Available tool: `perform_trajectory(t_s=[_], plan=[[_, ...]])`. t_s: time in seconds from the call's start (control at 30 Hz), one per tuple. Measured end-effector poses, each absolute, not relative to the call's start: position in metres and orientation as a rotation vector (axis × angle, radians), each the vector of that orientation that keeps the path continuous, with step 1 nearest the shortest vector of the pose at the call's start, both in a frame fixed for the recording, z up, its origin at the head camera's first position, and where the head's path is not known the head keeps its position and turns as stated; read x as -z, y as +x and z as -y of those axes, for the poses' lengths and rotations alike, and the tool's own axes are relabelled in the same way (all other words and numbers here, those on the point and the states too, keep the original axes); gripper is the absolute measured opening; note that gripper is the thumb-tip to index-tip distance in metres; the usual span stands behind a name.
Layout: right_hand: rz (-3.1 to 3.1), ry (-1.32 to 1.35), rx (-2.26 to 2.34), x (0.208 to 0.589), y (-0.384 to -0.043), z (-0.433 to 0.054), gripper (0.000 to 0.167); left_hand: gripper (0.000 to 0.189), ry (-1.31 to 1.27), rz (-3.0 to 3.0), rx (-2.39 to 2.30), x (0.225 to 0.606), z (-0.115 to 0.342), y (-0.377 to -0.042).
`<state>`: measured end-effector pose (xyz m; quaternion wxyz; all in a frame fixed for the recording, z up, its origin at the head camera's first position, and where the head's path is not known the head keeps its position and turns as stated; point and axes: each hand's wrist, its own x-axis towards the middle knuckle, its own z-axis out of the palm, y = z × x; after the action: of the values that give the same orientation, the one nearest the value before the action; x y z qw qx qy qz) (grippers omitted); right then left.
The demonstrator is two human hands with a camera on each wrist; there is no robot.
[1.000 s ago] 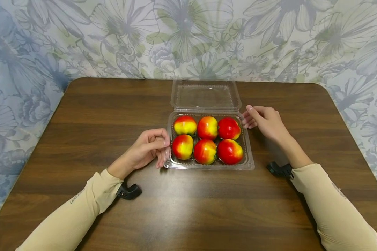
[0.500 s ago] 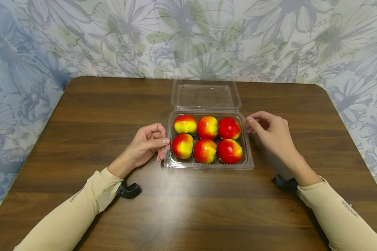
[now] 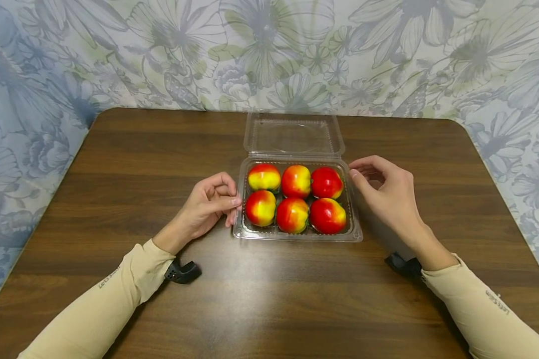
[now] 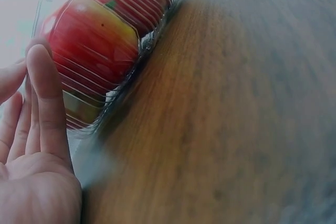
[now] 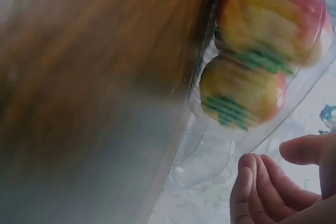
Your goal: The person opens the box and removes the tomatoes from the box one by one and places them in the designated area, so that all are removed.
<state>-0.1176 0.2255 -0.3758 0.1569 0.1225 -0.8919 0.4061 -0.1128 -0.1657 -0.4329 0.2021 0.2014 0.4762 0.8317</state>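
My left hand pinches the tray; its long axis runs toward my empty, loosely parted right hand.

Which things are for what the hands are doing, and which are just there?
Probably part of the job:
- clear plastic box, with its lid open
- six red-and-yellow fruits in it
- left hand, at its edge
- right hand, by the other side

Just there:
- brown table
- flowery wall
- sleeves
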Motion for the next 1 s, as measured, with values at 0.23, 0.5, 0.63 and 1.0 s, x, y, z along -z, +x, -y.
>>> perform_trajectory(t_s=[0.23,0.5,0.63,1.0], plan=[[2.499,0.505,-1.152,0.376,-0.104,-0.221,0.019,0.021,0.625,-1.315,-2.317,0.435,0.166,-0.113],[2.536,0.588,-1.147,0.375,-0.087,-0.222,0.03,0.025,0.663,-1.32,-2.329,0.436,0.165,-0.115],[2.56,0.604,-1.171,0.375,-0.08,-0.224,0.033,0.026,0.643,-1.325,-2.318,0.436,0.165,-0.114],[2.515,0.754,-1.229,0.378,-0.074,-0.225,0.047,0.026,0.587,-1.358,-2.305,0.433,0.166,-0.113]])
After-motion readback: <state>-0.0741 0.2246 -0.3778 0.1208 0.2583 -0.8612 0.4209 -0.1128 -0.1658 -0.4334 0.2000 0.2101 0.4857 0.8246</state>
